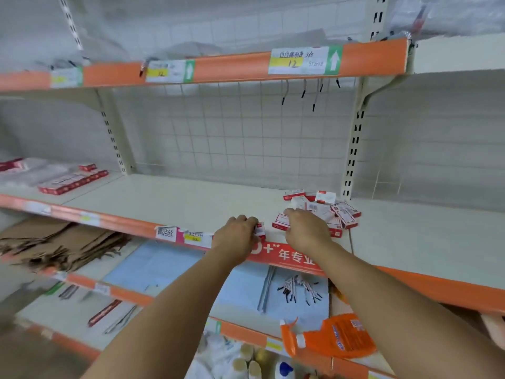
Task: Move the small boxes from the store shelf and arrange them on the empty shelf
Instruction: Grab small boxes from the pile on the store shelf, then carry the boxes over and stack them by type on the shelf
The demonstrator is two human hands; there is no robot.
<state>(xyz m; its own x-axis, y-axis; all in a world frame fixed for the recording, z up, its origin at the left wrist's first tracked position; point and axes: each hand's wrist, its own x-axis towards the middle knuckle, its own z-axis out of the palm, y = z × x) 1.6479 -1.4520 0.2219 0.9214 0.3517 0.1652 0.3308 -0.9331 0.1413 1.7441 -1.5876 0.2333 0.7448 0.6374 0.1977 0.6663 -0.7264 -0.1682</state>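
A loose pile of small red-and-white boxes (pixel 325 207) lies at the right end of the cream middle shelf (pixel 175 198). My left hand (pixel 236 237) grips one small box (pixel 259 231) at the shelf's front edge, its fingers curled over it. My right hand (pixel 306 228) rests on the near side of the pile, fingers curled over a box (pixel 281 222); much of that box is hidden. More red-and-white boxes (pixel 72 181) lie in a row on the shelf section to the far left.
An orange price rail (pixel 131 224) with paper tags runs along the shelf front. A wire grid backs the shelf, with hooks hanging above. Below are brown cardboard (pixel 54 247), blue sheets (pixel 164 263) and an orange bottle (pixel 336 337).
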